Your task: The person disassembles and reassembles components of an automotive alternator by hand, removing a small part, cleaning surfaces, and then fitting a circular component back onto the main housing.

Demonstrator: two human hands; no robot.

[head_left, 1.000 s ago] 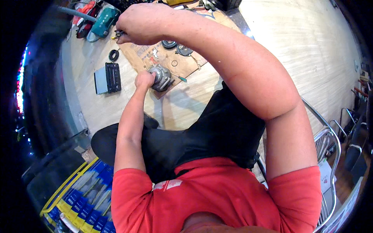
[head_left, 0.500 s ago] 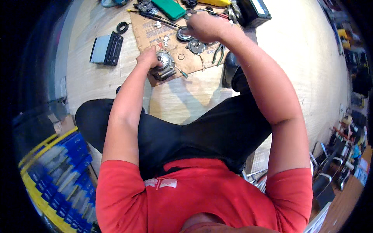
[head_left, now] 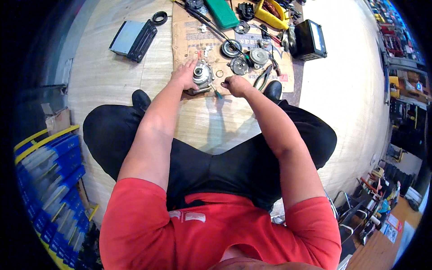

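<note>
My left hand (head_left: 183, 77) grips the left side of a round silver metal housing (head_left: 203, 72), fingers and thumb around its edge. The housing lies on flattened cardboard (head_left: 189, 45), its round hub facing up. Just right of it, my right hand (head_left: 238, 85) is closed, with a small dark thing at its fingertips, too small to name. A thin metal ring (head_left: 219, 73) lies between the housing and that hand. Close to the housing's lower right is a green-handled screwdriver (head_left: 218, 93). Pliers (head_left: 263, 79) lie to the right of my right hand.
Farther back lie a black-rimmed pulley (head_left: 231, 48), a round plate (head_left: 239, 65), a silver round part (head_left: 258, 56), a green case (head_left: 222, 13) and a yellow container (head_left: 272, 15). A boxy unit (head_left: 133, 39) and black ring (head_left: 159, 18) lie left; a black battery-like box (head_left: 309, 39) stands right.
My right hand has come back from the far parts toward me, beside the housing. My left hand stays on the housing. The whole view has shifted.
</note>
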